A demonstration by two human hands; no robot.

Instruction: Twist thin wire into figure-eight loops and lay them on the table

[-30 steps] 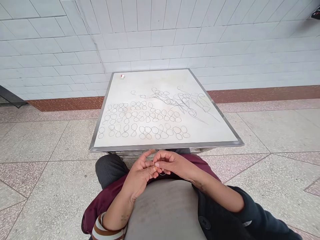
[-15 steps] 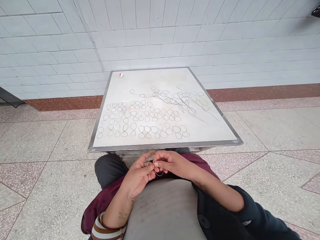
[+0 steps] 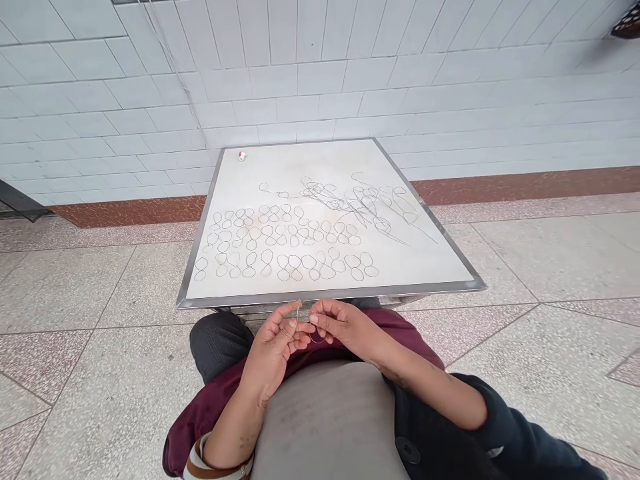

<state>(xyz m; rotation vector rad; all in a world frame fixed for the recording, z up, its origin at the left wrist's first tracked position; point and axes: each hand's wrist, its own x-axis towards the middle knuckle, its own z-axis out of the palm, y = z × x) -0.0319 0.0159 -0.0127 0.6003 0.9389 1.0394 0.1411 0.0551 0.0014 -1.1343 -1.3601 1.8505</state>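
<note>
Just in front of the table's near edge, my left hand (image 3: 278, 340) and my right hand (image 3: 346, 325) meet over my lap. Both pinch a thin looped wire (image 3: 316, 341), whose curve shows below my right fingertips. Part of the wire rises between my left thumb and forefinger. On the white table (image 3: 425, 270) lie rows of wire pieces bent into figure-eights (image 3: 266, 263). Behind them to the right is a tangled pile of longer wires (image 3: 367, 200) with a loop at the end.
A small red and white item (image 3: 243, 157) sits at the table's back left corner. The table has a metal rim (image 3: 330, 292). Behind it stands a white tiled wall (image 3: 320, 77). A dark object (image 3: 626, 23) shows at the top right.
My left hand has shifted slightly left, its fingers now a little apart from the right hand's. The view has tilted slightly, so the table sits a bit lower.
</note>
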